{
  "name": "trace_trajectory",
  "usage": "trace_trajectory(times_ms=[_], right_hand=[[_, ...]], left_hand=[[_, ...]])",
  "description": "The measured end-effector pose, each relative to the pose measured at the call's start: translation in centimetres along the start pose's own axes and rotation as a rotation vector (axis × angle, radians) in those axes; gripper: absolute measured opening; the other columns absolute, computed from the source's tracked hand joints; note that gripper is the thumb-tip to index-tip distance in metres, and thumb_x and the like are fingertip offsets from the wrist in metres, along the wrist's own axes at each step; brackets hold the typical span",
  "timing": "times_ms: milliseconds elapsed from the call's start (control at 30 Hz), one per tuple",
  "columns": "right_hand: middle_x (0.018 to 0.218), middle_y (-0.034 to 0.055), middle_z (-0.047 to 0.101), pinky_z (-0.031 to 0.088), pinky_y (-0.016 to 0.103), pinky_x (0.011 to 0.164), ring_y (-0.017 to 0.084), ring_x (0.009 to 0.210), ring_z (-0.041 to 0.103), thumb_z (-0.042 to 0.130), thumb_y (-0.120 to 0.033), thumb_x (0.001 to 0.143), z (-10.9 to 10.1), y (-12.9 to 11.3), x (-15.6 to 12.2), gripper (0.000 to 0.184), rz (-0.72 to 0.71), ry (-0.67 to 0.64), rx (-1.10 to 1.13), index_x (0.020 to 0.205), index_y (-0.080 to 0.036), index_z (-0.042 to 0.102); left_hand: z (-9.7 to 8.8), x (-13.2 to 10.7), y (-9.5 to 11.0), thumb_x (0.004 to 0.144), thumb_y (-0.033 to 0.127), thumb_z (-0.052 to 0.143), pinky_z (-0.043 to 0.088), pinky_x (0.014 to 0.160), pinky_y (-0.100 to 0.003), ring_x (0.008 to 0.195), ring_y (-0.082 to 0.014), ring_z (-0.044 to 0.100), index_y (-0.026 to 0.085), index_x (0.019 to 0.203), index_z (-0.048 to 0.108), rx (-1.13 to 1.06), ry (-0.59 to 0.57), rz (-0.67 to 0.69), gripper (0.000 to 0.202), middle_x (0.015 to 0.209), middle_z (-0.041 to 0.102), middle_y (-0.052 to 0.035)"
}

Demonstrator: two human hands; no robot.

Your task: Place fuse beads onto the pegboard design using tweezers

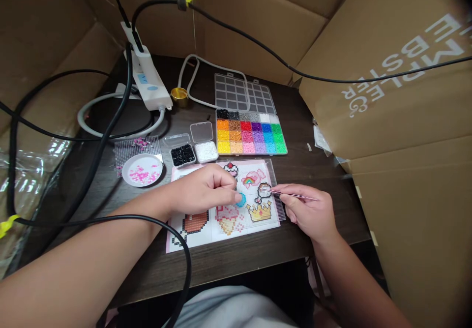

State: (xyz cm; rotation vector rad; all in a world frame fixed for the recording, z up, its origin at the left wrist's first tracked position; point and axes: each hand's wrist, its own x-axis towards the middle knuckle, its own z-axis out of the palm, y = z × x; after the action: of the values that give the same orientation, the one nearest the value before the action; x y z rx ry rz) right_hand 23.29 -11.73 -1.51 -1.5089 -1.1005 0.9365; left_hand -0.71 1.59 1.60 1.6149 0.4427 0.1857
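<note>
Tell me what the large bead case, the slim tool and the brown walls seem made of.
Large bead case: likely clear, glossy plastic, since its open lid is see-through. 
Slim tool in the right hand: possibly shiny metal, being so thin, but too small to be sure. 
Brown walls: matte cardboard, by their fold lines.

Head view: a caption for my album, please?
Right hand holds slim shiny tweezers at colourful pixel pictures on white rectangular paper.
</note>
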Motion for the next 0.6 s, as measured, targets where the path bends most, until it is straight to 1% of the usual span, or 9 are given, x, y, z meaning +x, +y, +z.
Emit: trace_trajectory(times_ms=[200, 400, 600], right_hand=[[0.095, 0.0086, 0.08, 0.04, 0.022, 0.031, 0.006, 0.034, 0.049, 0.075, -0.027, 0.082, 0.0, -0.13, -0.03, 0.009, -0.004, -0.005, 0.017, 0.082, -0.021, 0.08], [0.094, 0.009, 0.08, 0.04, 0.022, 0.031, 0.006, 0.034, 0.048, 0.075, -0.028, 0.081, -0.08, -0.15, -0.01, 0.01, 0.001, 0.002, 0.01, 0.084, -0.02, 0.081], [0.094, 0.0095, 0.08, 0.039, 0.022, 0.03, 0.005, 0.034, 0.049, 0.076, -0.027, 0.08, 0.02, -0.07, -0.05, 0.01, -0.004, 0.014, 0.03, 0.084, -0.02, 0.081]], left_hand=[[-0.06, -0.01, -0.01, 0.084, 0.031, 0.06, 0.02, 0.046, -0.024, 0.049, -0.0061, 0.022, 0.02, 0.051, 0.029, 0.003, -0.001, 0.013, 0.046, 0.052, 0.025, 0.0067], [-0.03, -0.01, -0.04, 0.083, 0.034, 0.062, 0.019, 0.046, -0.024, 0.049, -0.0059, 0.022, 0.02, 0.051, 0.03, 0.002, 0.002, -0.015, 0.047, 0.052, 0.024, 0.0068], [-0.02, -0.03, -0.05, 0.084, 0.032, 0.061, 0.02, 0.046, -0.025, 0.049, -0.0062, 0.023, 0.02, 0.051, 0.03, 0.014, 0.006, -0.005, 0.047, 0.052, 0.025, 0.0064]])
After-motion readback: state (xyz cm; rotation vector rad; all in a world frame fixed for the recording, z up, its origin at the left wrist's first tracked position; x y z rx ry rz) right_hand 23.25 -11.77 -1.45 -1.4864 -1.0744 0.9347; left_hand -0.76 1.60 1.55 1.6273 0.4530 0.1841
